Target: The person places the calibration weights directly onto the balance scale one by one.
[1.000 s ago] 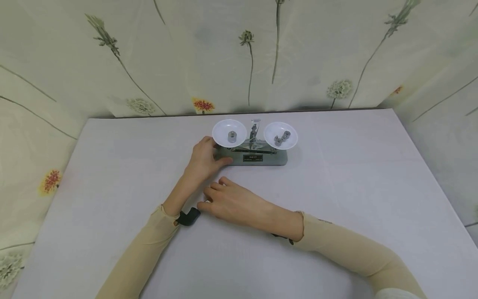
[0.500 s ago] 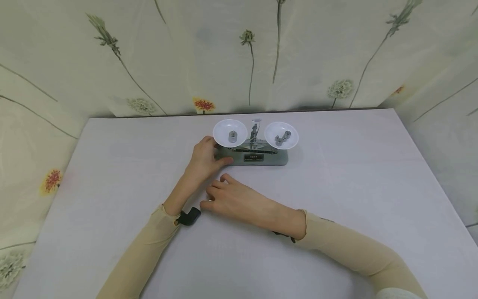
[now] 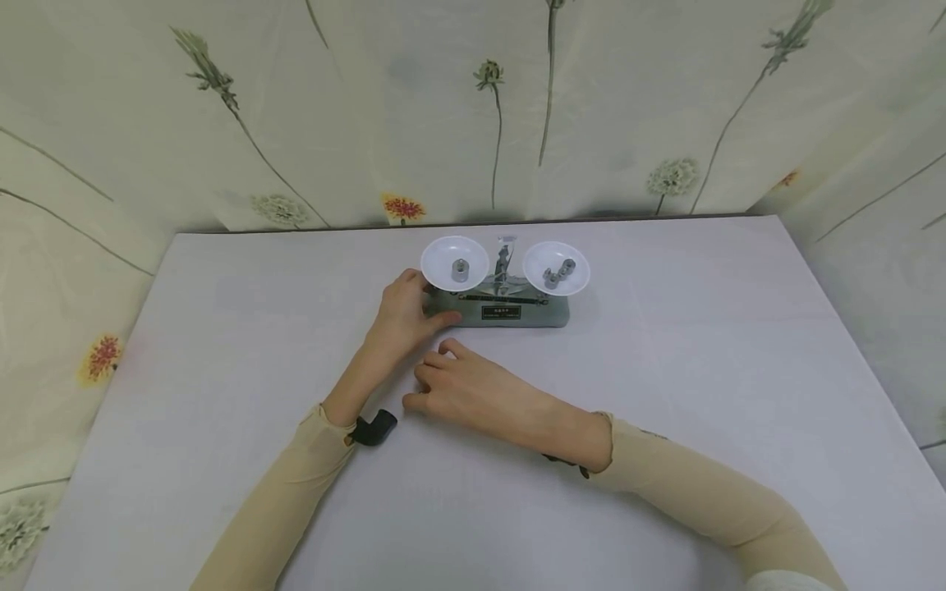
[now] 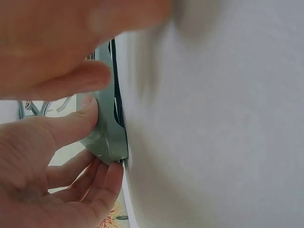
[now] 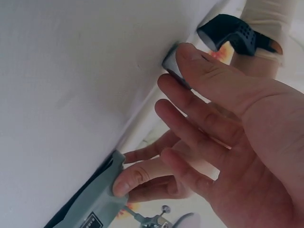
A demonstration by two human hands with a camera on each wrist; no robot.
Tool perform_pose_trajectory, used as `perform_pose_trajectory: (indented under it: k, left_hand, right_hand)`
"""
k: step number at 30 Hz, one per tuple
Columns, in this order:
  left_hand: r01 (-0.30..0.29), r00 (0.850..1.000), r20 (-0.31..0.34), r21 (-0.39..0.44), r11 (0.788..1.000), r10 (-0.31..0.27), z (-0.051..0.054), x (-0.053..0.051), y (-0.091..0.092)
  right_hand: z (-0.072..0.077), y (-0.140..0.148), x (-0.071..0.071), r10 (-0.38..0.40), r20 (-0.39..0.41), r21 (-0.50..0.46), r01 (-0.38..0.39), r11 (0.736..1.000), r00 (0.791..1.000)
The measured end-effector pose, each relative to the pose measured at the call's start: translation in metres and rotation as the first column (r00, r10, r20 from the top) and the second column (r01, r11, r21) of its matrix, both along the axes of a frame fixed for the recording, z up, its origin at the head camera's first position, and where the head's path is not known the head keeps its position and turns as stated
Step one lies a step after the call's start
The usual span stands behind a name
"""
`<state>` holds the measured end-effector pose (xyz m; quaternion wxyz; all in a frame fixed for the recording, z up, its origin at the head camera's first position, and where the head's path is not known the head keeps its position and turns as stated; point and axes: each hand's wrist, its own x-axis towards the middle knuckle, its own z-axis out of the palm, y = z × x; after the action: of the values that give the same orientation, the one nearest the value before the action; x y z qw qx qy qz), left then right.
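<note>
A small balance scale (image 3: 528, 318) with a grey-green base stands toward the far edge of the table. Its left white pan (image 3: 438, 261) bears one metal weight (image 3: 460, 270); two small metal weights (image 3: 559, 273) are in the right pan (image 3: 538, 260). My left hand (image 3: 402, 316) grips the left end of the base, thumb on the front and fingers around the end. In front of the scale, my right hand (image 3: 473, 390) pinches a short metal cylinder (image 5: 171, 64), probably a weight, between thumb and index finger near the tabletop. The head view hides that cylinder.
A white-covered table (image 3: 702, 369) extends around the scale. Behind it hangs a flower-printed cloth (image 3: 414, 107). A black wrist camera (image 3: 375, 428) on the left wrist sits close to the right hand's fingertips.
My right hand has shifted slightly to the right and toward the scale. The left hand, the scale and the weights in its pans look unmoved.
</note>
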<state>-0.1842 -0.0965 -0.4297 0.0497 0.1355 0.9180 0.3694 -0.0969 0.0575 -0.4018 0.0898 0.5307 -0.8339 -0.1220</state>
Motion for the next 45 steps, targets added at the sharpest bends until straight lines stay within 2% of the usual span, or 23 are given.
perform_pose_trajectory:
  k: [4,14,28,37,45]
  left_hand:
    - [-0.001,1.0,0.007,0.0,1.0,0.001,0.0,0.0,-0.001]
    - [0.005,1.0,-0.008,-0.005,1.0,-0.005,-0.001,0.0,-0.002]
    - [-0.001,1.0,-0.005,-0.075,0.997,0.0,0.0,-0.003,-0.002]
    - [-0.003,0.999,0.053,-0.095,0.995,0.008,0.003,-0.006,-0.001]
    - [-0.006,0.998,0.069,-0.092,0.996,0.012,0.004,-0.006,-0.001]
  right_hand:
    - [0.003,0.001,-0.002,-0.007,0.013,0.006,0.007,1.0,1.0]
    - [0.013,0.009,-0.006,-0.022,-0.025,-0.004,0.022,1.0,0.999]
    - [0.029,0.015,-0.015,-0.038,-0.017,-0.136,0.035,0.99,0.999]
    - [0.039,0.018,-0.02,-0.068,0.001,-0.138,0.068,0.988,0.998]
    - [0.05,0.021,-0.026,-0.099,-0.015,-0.141,0.096,0.985,0.995]
